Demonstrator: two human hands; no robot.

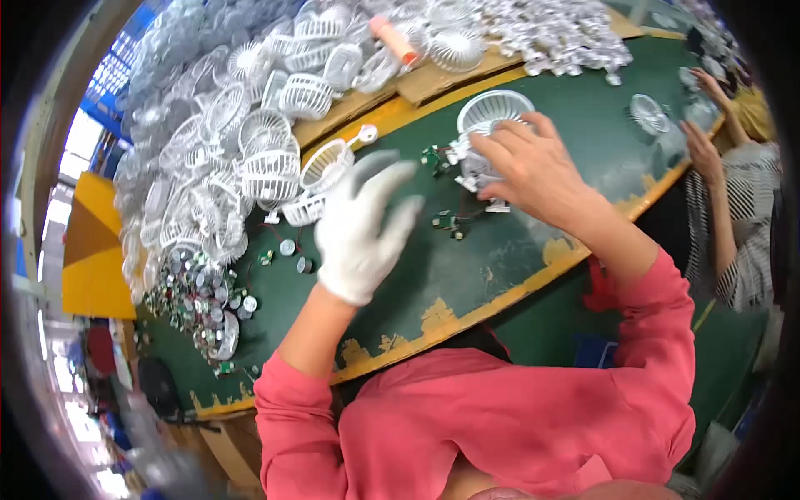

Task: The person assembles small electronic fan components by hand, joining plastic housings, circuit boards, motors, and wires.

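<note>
Your view is bright, with white glare washing out patches along the left rim. Your gloved left hand (358,233) looks blurred; the green table (517,258) carries a soft sheen. Dark corners frame bent edges.

The bench (417,283) is coloured dark green, and its edge (437,323) is painted yellow, with worn patches. The round cage (492,102) is made in white, with a ribbed pattern. White is also shown by the glove (357,237). The small circuit boards (446,222) are coloured green. In plain coral pink the shirt (517,417) is seen, while the co-worker's top (754,196) is striped in dark and white. The tube (390,37) is coloured orange.
</note>
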